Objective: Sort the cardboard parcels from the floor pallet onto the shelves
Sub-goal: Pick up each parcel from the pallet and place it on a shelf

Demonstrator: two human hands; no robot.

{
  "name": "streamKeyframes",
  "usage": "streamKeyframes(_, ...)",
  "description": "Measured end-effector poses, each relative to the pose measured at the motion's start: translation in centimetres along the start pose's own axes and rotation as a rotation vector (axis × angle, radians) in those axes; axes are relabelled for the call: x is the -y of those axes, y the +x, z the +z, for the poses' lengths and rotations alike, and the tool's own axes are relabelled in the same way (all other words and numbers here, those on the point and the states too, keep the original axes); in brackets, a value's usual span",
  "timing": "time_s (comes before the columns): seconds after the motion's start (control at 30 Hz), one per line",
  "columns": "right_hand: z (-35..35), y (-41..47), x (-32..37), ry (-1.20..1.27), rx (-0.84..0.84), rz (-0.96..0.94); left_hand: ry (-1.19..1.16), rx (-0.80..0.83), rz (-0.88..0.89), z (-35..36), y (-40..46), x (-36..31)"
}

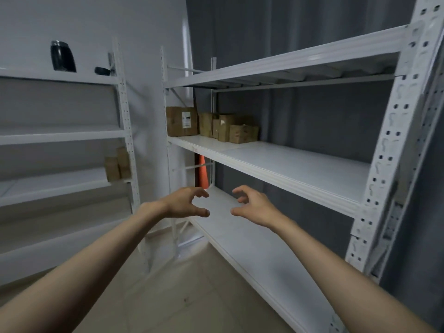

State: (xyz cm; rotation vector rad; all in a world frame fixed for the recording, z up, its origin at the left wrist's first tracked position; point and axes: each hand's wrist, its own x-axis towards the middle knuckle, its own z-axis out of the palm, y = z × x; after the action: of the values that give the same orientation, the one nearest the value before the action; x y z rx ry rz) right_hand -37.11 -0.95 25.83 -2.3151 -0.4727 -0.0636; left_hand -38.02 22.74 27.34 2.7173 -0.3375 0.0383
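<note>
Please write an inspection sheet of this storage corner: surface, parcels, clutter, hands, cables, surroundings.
Surface: white middle shelf of the right rack, mostly bare; lower shelf bare.
Job's things: parcels grouped at the middle shelf's far left end; two small boxes on the left rack. Pallet not in view.
Clutter: black flask and a small dark object on top of the left rack.
Hands: left hand and right hand held out, fingers loosely curled, holding nothing.
Cables: nothing seen.
Surroundings: grey curtain behind, orange cone, tiled floor.
</note>
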Motion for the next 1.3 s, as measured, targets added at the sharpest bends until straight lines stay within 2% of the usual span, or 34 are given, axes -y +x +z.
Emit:
streamKeyframes(0.3,4.5,10.2,0.6,0.031,-0.099,0.052,-0.014,0.002,0.083,-1.4,8.1,8.0)
streamKeyframes(0.63,3.3,23.7,-2.3,-0.033,-0.171,0.074,-0.022,-0.035,0.178,-2.9,21.1,10.8)
streamKeyframes(0.8,1.6,31.4,-4.2,-0.050,-0.204,0.080,-0.029,-0.057,0.158,-4.8,27.8,13.1)
streamKeyframes(0.97,2.1,37.7,-6.2,-0.032,-0.221,0.078,-0.086,-0.153,0.133,-5.3,33.2,16.3)
streamKeyframes(1.3,1.5,47.1,-8.5,-0.099,-0.205,0.105,-0.070,-0.139,0.110,-5.6,44.1,21.1)
